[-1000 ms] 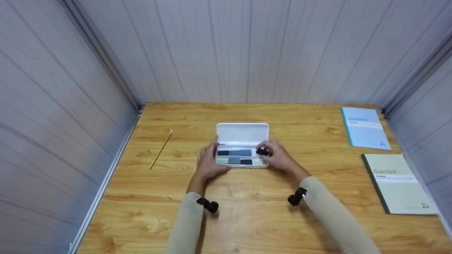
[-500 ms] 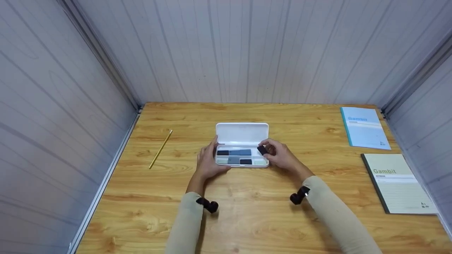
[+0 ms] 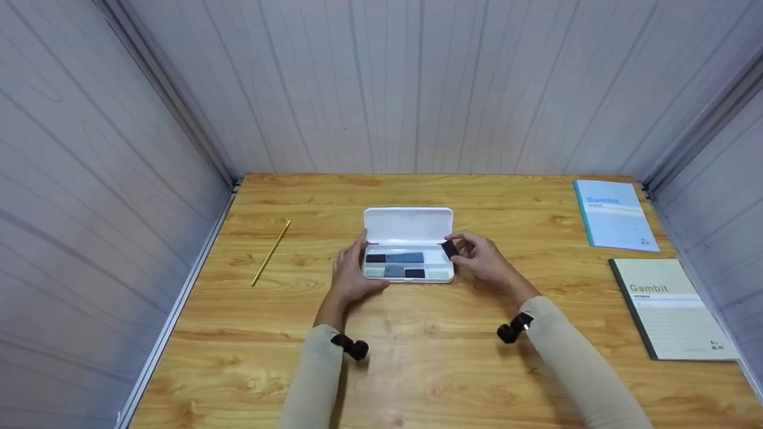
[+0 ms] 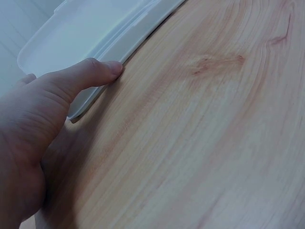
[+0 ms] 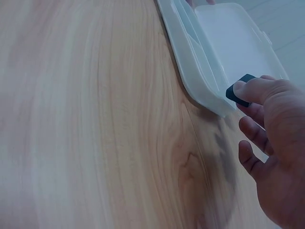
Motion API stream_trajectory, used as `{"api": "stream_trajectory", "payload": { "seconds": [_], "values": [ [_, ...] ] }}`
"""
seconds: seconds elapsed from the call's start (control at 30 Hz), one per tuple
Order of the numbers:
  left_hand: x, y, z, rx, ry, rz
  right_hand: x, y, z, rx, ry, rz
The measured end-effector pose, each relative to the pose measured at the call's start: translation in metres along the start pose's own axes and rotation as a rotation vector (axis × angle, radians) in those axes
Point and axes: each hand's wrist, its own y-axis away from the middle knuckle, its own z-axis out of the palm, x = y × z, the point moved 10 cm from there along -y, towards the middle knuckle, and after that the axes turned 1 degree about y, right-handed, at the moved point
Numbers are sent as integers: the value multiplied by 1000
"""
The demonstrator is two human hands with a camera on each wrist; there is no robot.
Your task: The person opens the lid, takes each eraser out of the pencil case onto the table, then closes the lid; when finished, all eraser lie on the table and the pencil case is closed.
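A white pencil case lies with its lid raised at mid-table. My left hand grips its left end; in the left wrist view the thumb presses the front edge of the case. My right hand pinches a small black block, seemingly an eraser, between thumb and fingers at the right end of the case. In the right wrist view this eraser is over the case's corner, with the other fingers loosely curled. Inside the case are black blocks, blue-grey blocks and pale blocks.
A yellow pencil lies on the wooden table to the left. Two notebooks, one blue and white and one cream, lie at the right edge. Pale panel walls enclose the table's back and sides.
My right hand has drawn the black eraser from above the upper right compartment rightward to the case's right end, turning it more upright. My left hand has stayed on the case.
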Motion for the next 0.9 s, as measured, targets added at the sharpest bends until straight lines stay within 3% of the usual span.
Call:
{"api": "stream_trajectory", "payload": {
  "seconds": [0.23,0.57,0.9],
  "values": [
    [-1,1,0,-5,-11,-11,9,7,-22,54,9,-1],
    [-4,2,0,-10,-21,-35,30,21,-61,94,37,69],
    [2,1,0,-3,-8,-4,58,49,-107,121,80,167]
  ]
}}
